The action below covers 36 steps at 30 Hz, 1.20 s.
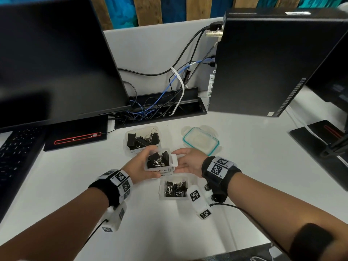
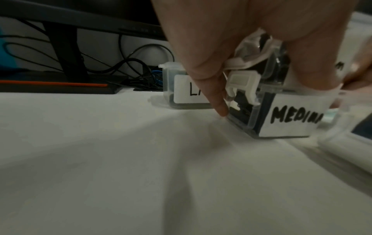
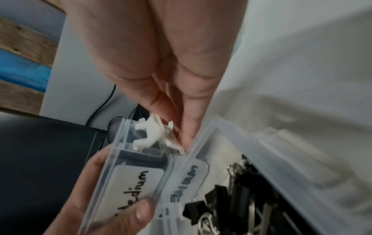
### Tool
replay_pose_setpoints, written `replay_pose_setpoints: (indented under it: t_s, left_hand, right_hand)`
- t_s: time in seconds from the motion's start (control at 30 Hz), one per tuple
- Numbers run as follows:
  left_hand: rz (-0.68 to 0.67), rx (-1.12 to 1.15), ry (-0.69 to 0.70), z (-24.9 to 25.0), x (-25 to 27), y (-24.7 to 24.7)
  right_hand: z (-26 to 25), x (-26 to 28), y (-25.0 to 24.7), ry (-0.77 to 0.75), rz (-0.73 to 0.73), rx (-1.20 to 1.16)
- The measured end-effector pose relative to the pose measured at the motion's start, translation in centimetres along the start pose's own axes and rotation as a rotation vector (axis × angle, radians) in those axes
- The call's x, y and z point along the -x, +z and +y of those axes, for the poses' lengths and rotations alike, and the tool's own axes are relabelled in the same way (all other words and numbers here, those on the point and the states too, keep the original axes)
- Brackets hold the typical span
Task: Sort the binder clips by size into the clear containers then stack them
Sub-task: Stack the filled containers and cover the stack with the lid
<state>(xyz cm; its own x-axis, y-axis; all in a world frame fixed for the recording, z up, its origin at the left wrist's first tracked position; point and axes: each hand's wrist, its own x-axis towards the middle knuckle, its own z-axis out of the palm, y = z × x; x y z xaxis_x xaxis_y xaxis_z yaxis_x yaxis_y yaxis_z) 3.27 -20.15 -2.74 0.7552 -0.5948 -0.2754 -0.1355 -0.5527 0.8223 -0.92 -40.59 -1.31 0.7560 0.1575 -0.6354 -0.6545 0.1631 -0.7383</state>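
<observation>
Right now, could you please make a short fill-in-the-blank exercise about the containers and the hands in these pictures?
1. The container held between both hands has a label that reads ____.
2. The left hand grips this container, and its thumb presses on the ____.
3. The teal-rimmed lid lies on the desk to the ____ of the farthest container.
4. All three containers hold black binder ____.

Missing words: medium; label; right; clips
</observation>
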Motion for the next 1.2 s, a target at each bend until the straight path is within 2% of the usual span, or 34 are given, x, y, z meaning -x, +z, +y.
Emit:
replay_pose_setpoints:
  t_s: [0.17,0.3,0.4,0.53,0.67,0.9,1.2]
  left_hand:
    - [0.116,-0.008,-0.04,0.1,0.4,0.7]
    - [0.137,-0.022,-0.034,-0.4,0.3,0.8]
    - [0.108,0.008,-0.006,-1.0,0.0,0.6]
    - [0.074,-0.007,0.013,-1.1,-0.2,0.4]
    - [0.046,-0.021,0.013,-1.3,-0.3,0.3]
    - [0.025,-0.053,0.007,-1.2,-0.4,0.3]
    - [0.017,-0.058,0.034,-1.5,-0.5,0.3]
  right_hand:
    - [-0.7,0.9,0.5,0.022,-0.001,0.088]
    - [-0.8,0.9,1.1,0.009,0.057,0.064]
    - [-1.3,1.2,1.6,0.017,0.072,0.026]
    - [-2.0,0.7,1.9,-0.029,0.22,0.212]
    - [-2.5,0.2,2.7,0.005,0.292,0.338]
    - [-2.7,0.5,3.4,0.063,0.318,0.298]
    - [-3.5,0.8,3.6,0.139,0.307,0.409]
